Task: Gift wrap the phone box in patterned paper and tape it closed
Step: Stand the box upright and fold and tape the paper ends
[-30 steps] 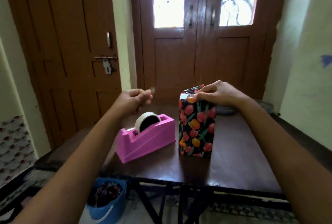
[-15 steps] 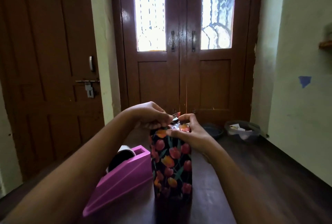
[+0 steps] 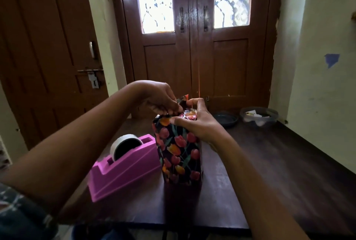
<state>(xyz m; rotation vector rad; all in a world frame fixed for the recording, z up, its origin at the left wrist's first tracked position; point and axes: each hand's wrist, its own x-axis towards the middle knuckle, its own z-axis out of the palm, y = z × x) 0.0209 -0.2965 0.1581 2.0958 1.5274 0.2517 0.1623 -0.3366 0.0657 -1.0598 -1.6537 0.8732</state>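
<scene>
Wrapped box point(image 3: 179, 151): we see it standing on end near the middle of the table, covered in dark paper printed with red and orange tulips.
Paper flap point(image 3: 183, 97): a small point of the same paper sticks up at the far side of the box top, between the two hands.
Left hand point(image 3: 159, 98): it reaches in from the left above the box. Its fingers curl downward and their bunched tips pinch the folded paper at the top edge (whether a strip of tape lies under them we cannot tell).
Right hand point(image 3: 194, 124): it grasps the upper end of the box from the right. The thumb lies across the near top edge, the forefinger arches over the top toward the flap, and the palm is against the right face.
Tape dispenser point(image 3: 125, 170): pink, just left of the box. We cannot tell whether the two touch.
Tape roll point(image 3: 124, 143): white, seated in the dispenser's cradle.
Table point(image 3: 269, 162): dark wood, bearing everything named above.
Dish point(image 3: 225, 120): dark and shallow, at the far edge, well apart from the box.
Container point(image 3: 259, 117): clear, beside the dish, with pale pieces inside.
Double door point(image 3: 229, 62): brown, with two bright glass panes, behind the table.
Side door point(image 3: 48, 56): brown, to the left, with a metal latch point(image 3: 92, 78).
Wall point(image 3: 317, 105): pale, to the right, bearing a blue mark point(image 3: 331, 60).
Sleeve point(image 3: 19, 214): dark and patterned, on the left arm at the lower corner.
</scene>
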